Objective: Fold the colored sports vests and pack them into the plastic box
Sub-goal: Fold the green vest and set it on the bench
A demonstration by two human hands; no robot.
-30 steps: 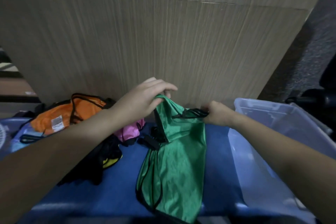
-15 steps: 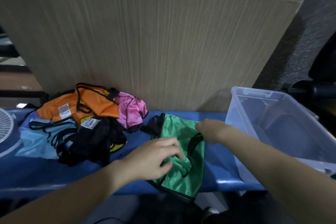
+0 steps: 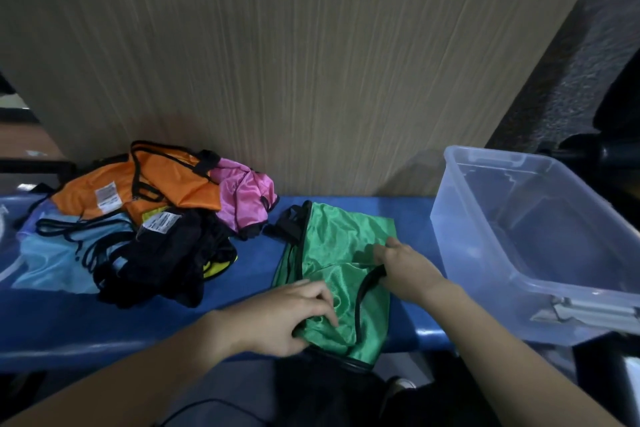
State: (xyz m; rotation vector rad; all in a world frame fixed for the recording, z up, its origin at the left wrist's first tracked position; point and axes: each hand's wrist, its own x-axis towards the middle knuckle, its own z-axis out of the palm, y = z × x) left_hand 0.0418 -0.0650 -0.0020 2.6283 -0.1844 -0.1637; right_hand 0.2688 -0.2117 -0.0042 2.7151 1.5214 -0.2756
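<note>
A green vest point(image 3: 337, 246) with black trim lies partly folded on the blue table point(image 3: 86, 322), its lower end hanging over the front edge. My left hand point(image 3: 287, 315) pinches the green fabric near that front edge. My right hand point(image 3: 405, 270) grips the vest's right side at a black-trimmed edge. A clear plastic box point(image 3: 540, 253) stands to the right with nothing visible inside. To the left lies a heap of vests: orange point(image 3: 166, 184), pink point(image 3: 246, 198), light blue point(image 3: 52, 253) and black point(image 3: 166, 260).
A wood-grain panel point(image 3: 277, 62) rises right behind the table. The box's grey latch point(image 3: 588, 312) juts out at its near corner. A white round object shows at the far left edge. Dark floor and my legs lie below the table edge.
The vest came down from being held up and now lies on the table. My left hand moved from its top toward the front edge; my right hand slid nearer along the right side.
</note>
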